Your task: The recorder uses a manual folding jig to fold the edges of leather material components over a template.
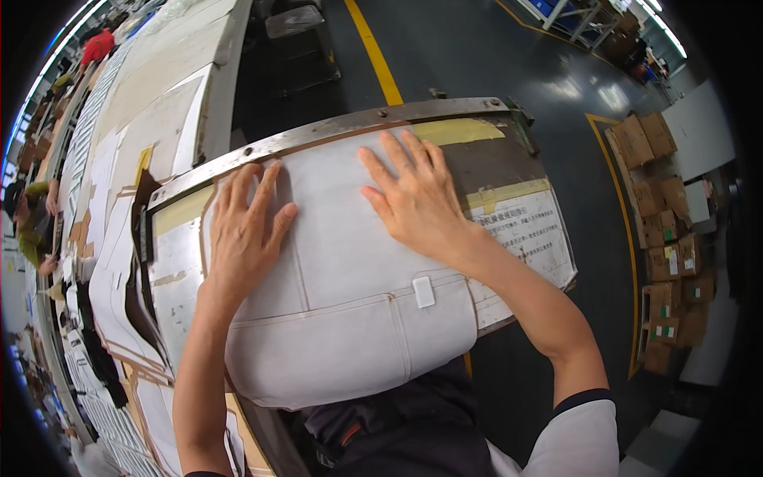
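Note:
A pale grey, stitched fabric panel (342, 238) lies spread over a metal-edged work plate, its near end curving down over the front edge. On its left part rests my left hand (245, 219), fingers stretched toward the far edge. My right hand (417, 191) lies flat on the right part, fingers spread, tips close to the metal bar (334, 123) along the far side. Neither hand grips anything. A small white tag (424, 292) sits on the panel near a seam, below my right wrist. Yellow tape (461, 131) shows beyond my right fingertips.
Right of the panel, a printed sheet (524, 238) is fixed to the plate. Stacked white pattern pieces (119, 270) lie at the left, beside a long table (171, 79). Cardboard boxes (664, 215) stand at the far right. Other people work along the left edge, one in red (98, 46).

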### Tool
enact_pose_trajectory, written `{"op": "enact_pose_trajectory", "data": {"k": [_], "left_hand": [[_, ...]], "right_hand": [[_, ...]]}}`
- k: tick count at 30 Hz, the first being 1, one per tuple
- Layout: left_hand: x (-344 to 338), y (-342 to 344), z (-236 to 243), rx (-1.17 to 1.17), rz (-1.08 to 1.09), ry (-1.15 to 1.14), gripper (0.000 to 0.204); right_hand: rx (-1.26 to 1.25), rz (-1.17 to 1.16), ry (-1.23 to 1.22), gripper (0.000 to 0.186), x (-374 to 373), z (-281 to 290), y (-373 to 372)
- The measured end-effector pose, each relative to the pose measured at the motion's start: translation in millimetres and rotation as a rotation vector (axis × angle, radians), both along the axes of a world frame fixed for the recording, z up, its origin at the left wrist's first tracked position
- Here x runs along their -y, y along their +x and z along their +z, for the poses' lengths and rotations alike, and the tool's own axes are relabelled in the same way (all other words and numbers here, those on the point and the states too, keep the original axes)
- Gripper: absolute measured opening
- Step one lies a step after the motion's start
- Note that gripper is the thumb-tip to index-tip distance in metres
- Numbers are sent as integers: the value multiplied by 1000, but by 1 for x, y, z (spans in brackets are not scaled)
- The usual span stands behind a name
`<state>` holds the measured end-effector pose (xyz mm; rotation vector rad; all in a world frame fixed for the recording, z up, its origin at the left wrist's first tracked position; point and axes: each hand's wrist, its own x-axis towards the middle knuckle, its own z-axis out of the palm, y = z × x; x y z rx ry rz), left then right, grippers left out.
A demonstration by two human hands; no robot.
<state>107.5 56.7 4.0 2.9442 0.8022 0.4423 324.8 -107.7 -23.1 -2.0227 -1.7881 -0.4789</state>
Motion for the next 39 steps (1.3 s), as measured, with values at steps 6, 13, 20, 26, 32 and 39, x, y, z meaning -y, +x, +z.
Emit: {"op": "enact_pose_trajectory", "data": {"k": [6,13,20,26,32,39], "left_hand": [[-5,-15,-11,76,-61,-15,52],[2,-13,-4,12,39,115,58],[4,5,-5,4,104,67,67],[7,10,-6,6,178,129,64],[16,4,-18,161,127,88,64],[1,-13,-14,235,46,-34,61]], "right_hand": [[89,-27,-71,63,-15,12,-5],[64,-99,-121,58,-22,12,-11],[69,-115,-86,53,-24,10,-11],[135,-127,-97,51,-27,16,-14],[69,-76,-129,64,-17,15,-18],[96,-96,-154,61,-18,13,-13]]}}
